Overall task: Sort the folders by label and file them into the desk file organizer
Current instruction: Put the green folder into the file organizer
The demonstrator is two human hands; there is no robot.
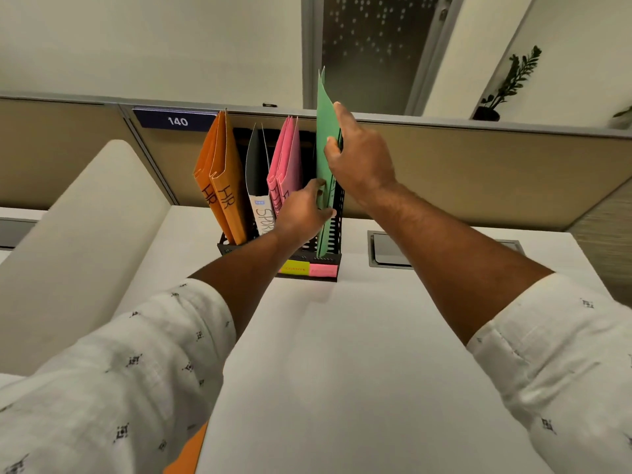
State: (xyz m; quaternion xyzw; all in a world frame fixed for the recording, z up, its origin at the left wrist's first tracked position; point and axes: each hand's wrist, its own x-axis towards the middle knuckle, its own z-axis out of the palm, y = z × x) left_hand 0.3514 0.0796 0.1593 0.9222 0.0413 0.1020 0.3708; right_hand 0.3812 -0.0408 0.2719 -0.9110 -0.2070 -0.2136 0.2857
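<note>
A black mesh file organizer stands at the far edge of the white desk. From left to right it holds two orange folders marked HR, a white and dark folder and pink folders. In the rightmost slot stands a green folder, upright and tall. My right hand grips its upper edge. My left hand pinches the same green folder low down, near the slot. Yellow and pink labels are stuck on the organizer's front.
A beige partition with a sign reading 140 runs behind the organizer. A grey cable hatch sits in the desk to the right. A cream divider rises on the left. An orange folder corner shows at the bottom edge.
</note>
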